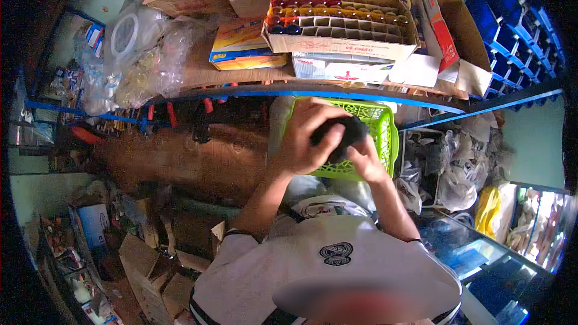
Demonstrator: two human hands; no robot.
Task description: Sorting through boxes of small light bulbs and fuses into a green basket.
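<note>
Both my hands are raised in front of my chest, over a lime-green plastic basket (392, 144). Between them is a small black object (347, 133), blurred and partly covered by fingers, so its kind is unclear. My left hand (311, 137) wraps around it from the left and above. From the lower right, my right hand (366, 160) grips its edge with bent fingers. The basket's lattice wall shows behind and to the right of the hands; most of its inside is hidden by them.
Above the basket runs a shelf with a blue metal edge (289, 92). It bears a divided cardboard box (311, 44) of coloured bulbs, an orange-yellow carton (246, 43) and clear plastic bags (153, 63). Filled plastic bags (460, 176) hang at right. A glass display case (478, 253) stands lower right.
</note>
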